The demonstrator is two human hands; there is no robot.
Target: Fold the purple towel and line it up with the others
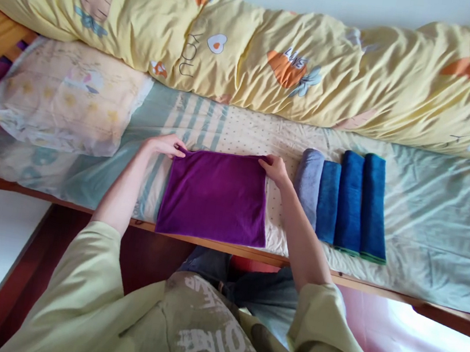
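A purple towel (pixel 217 197) lies spread flat on the bed, its near edge reaching the wooden bed rail. My left hand (pixel 167 145) pinches its far left corner between thumb and fingers. At the far right corner, my right hand (pixel 274 168) grips the cloth in the same way. To the right of that hand, several rolled towels lie side by side: a greyish-lilac roll (pixel 308 185), a shorter blue roll (pixel 328 202), and two longer dark blue rolls (pixel 350 202) with green edging at their near ends.
A bunched yellow quilt (pixel 242 56) with carrot prints runs along the wall side. At the left end sits a pale pillow (pixel 65 99). A patterned sheet (pixel 441 220) covers the mattress, and a wooden rail (pixel 376 290) borders the near side.
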